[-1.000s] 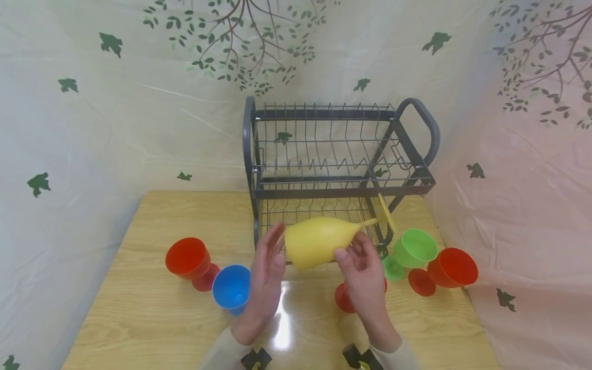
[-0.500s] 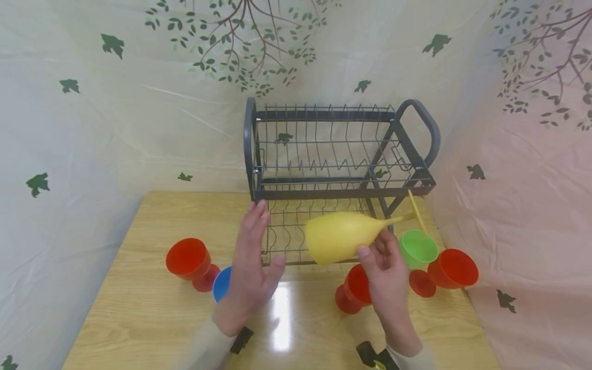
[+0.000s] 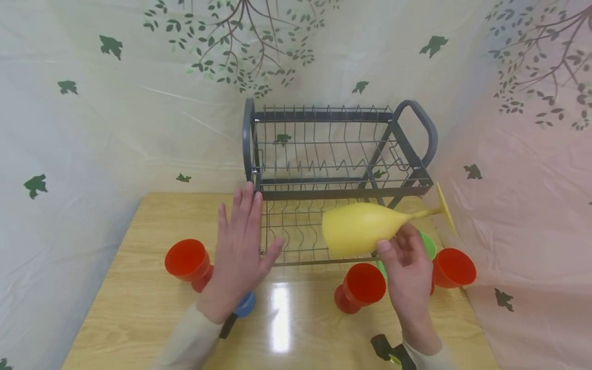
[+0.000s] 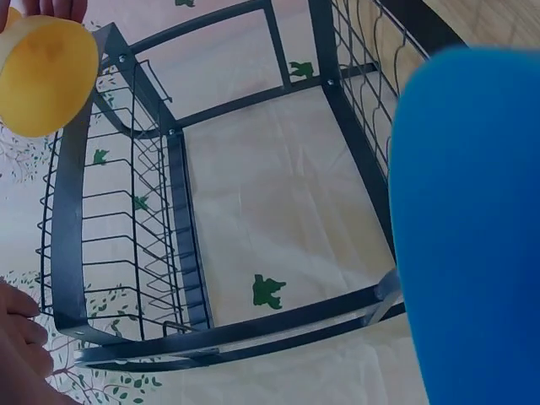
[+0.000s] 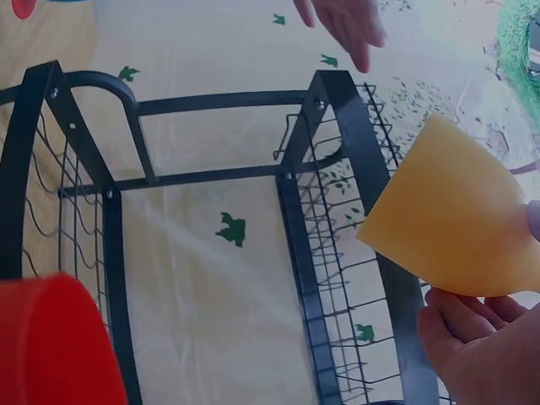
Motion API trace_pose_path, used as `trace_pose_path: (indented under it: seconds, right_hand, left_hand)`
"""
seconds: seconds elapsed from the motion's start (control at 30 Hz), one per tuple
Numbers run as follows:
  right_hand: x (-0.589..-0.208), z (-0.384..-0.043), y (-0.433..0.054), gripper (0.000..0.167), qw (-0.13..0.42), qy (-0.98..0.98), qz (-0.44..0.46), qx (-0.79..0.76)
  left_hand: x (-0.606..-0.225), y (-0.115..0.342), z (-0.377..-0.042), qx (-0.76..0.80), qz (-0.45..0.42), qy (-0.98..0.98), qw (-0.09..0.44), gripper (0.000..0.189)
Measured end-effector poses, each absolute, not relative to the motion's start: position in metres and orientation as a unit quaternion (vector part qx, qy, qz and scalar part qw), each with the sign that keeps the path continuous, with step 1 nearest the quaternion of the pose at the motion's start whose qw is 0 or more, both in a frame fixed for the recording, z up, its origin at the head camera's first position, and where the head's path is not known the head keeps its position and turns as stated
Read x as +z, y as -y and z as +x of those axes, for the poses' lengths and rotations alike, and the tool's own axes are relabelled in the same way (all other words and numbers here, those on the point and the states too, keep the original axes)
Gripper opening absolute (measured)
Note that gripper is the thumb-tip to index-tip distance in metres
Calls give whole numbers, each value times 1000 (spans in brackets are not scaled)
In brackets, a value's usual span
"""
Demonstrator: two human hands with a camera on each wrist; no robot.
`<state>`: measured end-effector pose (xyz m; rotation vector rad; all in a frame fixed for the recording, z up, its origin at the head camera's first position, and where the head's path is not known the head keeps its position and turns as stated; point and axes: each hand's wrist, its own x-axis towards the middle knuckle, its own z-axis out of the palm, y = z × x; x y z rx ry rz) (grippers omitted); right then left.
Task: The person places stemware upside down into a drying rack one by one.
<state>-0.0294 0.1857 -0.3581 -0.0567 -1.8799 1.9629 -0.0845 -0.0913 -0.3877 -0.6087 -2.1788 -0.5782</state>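
A yellow plastic wine glass lies sideways in the air, its mouth toward the left and its foot toward the right. My right hand holds it from below, near where the bowl narrows to the stem. In the right wrist view, the fingers curl under the yellow bowl. My left hand holds nothing; its fingers are straight, the back of the hand faces up, and the fingertips overlap the left front post of the dark dish rack. A blue goblet is mostly hidden beneath that hand.
One red goblet stands at the left, another red goblet in front of the rack, and a third red goblet at the right. A green goblet is partly hidden behind the right hand. Patterned sheeting surrounds the wooden table.
The right hand has carried the yellow wine glass to the right and slightly up. My left hand has moved left, away from the glass, and turned with its back upward.
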Motion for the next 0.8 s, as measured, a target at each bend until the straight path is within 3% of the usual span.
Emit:
trace_pose_path:
  seconds: [0.3,0.8]
  right_hand:
    - [-341,-39,-205,41,283,648,7,708]
    - [-299,-70,-225,42,370,604,33,705]
  left_hand:
    - [-389,97,-85,-176,-220,900,332,84]
    - [-389,96,-85,-170,-214,905,326,82]
